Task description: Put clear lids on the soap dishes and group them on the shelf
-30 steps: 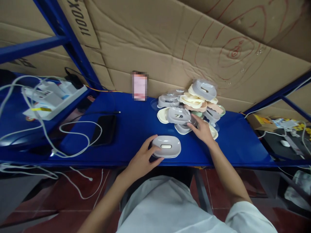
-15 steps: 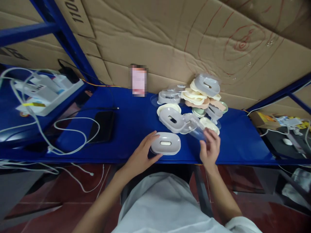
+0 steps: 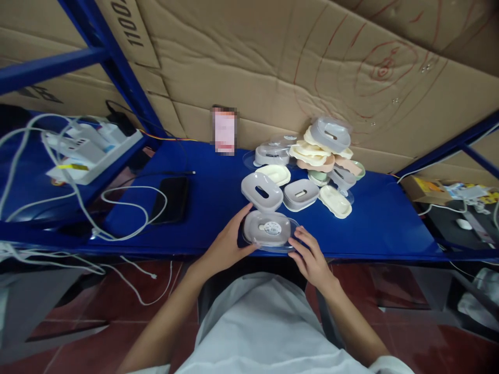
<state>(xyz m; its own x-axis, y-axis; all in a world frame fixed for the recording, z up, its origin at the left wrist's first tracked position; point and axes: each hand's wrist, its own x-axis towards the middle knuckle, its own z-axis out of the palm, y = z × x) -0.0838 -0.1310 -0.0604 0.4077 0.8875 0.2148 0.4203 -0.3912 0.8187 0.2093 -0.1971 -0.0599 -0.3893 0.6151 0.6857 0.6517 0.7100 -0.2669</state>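
A grey oval soap dish [image 3: 254, 221] lies near the table's front edge. Over it sits a clear plastic lid [image 3: 293, 228] with a round printed sticker; whether it is seated cannot be told. My left hand [image 3: 228, 240] grips the dish's left end between thumb and fingers. At the right end, my right hand [image 3: 314, 259] is closed on the lid's rim. Just behind lies a grey slotted tray [image 3: 262, 192], its edge close to the lid. Another grey soap dish [image 3: 301, 194] and a cream dish [image 3: 336, 201] rest to the right.
A stack of grey, cream, pink and green dish parts [image 3: 315, 154] rises at the back right against the cardboard wall [image 3: 249, 62]. On the left are a black phone [image 3: 170, 200], white cables [image 3: 134, 234] and a power strip [image 3: 117, 150]. A second phone [image 3: 225, 130] leans at the back.
My right hand has brought the clear lid left and over the grey dish. The slotted tray now lies farther left, uncovering the second grey dish. My left hand stays on its dish.
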